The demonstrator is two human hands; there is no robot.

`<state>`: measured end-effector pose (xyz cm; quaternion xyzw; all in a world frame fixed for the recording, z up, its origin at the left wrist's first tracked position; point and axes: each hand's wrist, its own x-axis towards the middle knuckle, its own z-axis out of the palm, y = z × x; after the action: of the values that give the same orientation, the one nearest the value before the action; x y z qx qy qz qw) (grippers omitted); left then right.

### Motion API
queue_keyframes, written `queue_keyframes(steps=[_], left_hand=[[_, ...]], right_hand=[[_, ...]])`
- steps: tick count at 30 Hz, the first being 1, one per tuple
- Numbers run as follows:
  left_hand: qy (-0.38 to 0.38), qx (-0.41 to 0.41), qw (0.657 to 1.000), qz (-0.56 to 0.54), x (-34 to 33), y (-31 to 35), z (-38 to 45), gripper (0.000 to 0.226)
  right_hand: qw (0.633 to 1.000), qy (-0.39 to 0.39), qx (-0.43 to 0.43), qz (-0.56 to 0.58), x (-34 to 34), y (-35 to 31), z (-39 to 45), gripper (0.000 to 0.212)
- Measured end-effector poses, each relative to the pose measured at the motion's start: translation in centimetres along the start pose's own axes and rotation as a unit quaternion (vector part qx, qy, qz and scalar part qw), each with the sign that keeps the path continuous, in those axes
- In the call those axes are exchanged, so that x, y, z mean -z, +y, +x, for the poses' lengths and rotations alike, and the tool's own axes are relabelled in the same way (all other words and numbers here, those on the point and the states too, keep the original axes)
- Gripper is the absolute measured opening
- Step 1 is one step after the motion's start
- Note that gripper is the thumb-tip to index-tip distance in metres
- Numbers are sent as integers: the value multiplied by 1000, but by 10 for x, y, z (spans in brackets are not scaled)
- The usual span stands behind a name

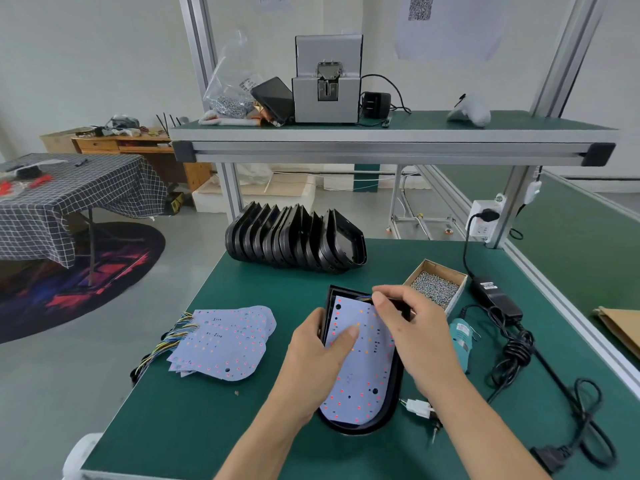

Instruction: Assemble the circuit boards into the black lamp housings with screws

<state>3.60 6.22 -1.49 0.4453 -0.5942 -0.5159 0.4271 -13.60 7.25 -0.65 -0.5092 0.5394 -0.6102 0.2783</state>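
A black lamp housing (393,403) lies in the middle of the green table, with a white circuit board (360,379) dotted with red and orange LEDs resting in it. My left hand (318,355) grips the housing's left rim, its thumb pressing on the board. My right hand (412,327) pinches the board's wires at its far top edge. A white connector (417,407) pokes out at the housing's right. A row of black housings (294,239) stands on edge further back. A fanned pile of circuit boards (225,341) with coloured wires lies to the left.
A cardboard box of screws (437,288) sits just right of my right hand. A teal electric screwdriver (462,341), its black power adapter (495,296) and coiled cable (516,355) lie to the right. An upper shelf (391,136) carries a screw feeder machine (327,81).
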Motion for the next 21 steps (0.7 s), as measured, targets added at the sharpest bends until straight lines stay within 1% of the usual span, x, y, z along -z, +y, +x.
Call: queue_keyframes(steps=[3,6,12,15,18,21], left_hand=[[-3,3,1000,-6,0,2,-1,12],[-9,15,1000,-13,2,1,-4,20],[2,19,1000,-17,0,1,-8,33],[-7,27,999,-16,3,-3,-7,26],[-20,36,999,-19,5,-6,-6,21],[-21,40,999,-20,5,-6,-7,19]], right_hand=[[1000,-10,-5,11,-1,-2,1,16],[999,-26,15,-32,1,-2,0,15],[997,-58,-15,-45,5,2,1,17],[996,-80,-14,-49,9,3,0,23],[994,-61,21,-89,8,2,0,16],[990,-46,58,-120,5,2,-1,14]])
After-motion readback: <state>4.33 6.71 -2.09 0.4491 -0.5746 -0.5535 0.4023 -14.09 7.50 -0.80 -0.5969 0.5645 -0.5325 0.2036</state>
